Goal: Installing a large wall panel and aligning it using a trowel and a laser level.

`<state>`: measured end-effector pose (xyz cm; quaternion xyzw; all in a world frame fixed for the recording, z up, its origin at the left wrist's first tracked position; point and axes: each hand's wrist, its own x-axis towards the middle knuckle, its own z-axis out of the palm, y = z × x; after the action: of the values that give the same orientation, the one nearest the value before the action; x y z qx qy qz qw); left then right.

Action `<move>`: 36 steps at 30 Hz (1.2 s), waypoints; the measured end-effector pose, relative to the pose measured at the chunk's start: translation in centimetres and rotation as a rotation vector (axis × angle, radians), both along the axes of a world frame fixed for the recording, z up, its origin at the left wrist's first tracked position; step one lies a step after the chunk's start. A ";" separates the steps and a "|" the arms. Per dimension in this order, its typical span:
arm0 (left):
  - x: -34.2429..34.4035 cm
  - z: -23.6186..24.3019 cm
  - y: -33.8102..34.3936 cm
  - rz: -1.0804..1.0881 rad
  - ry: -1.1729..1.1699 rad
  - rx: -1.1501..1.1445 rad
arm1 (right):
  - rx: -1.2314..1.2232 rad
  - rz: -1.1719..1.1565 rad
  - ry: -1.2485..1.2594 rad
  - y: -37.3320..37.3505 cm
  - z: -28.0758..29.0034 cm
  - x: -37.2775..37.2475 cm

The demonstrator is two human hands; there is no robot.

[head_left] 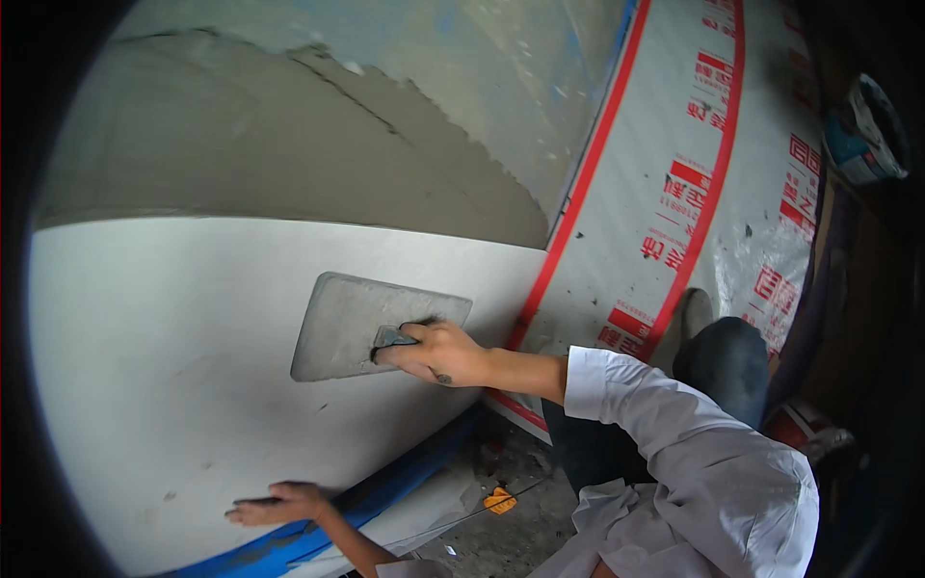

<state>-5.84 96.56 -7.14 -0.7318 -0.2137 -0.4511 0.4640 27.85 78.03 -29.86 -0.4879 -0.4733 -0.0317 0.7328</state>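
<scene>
My right hand is wrapped round the handle of a grey rectangular float. The float's flat face rests against a large white panel, near the panel's right end. Lower down, my left hand is open, fingers stretched out over the panel's near edge; smudges darken its fingertips. Beyond the panel's far edge spreads a layer of grey mortar with a ragged border and cracks in it. The float hides part of the panel, and my fingers cover most of its handle.
White protective sheeting with red print runs along the right. A bucket stands at the far right; a red-and-white container is beside my leg. Blue film borders the panel's near edge. An orange piece lies on the dirty floor.
</scene>
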 end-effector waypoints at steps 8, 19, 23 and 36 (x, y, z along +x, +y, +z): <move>0.7 0.0 -1.1 -0.048 0.083 -0.094 | -0.101 -0.113 -0.113 -2.7 -7.0 1.5; 1.3 -0.2 -1.0 0.119 0.029 -0.081 | -0.127 -0.167 -0.140 -1.6 -14.2 1.6; 0.7 -1.1 -1.1 0.098 -0.097 -0.253 | -0.067 -0.010 -0.062 0.7 -16.5 0.6; -3.1 0.5 -0.3 0.137 0.029 -0.172 | -0.148 -0.016 -0.016 -0.8 -15.6 -1.1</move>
<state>-8.89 96.26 -6.66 -0.7589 -0.2945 -0.3878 0.4323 26.70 77.21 -45.48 -0.5445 -0.4761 -0.0063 0.6906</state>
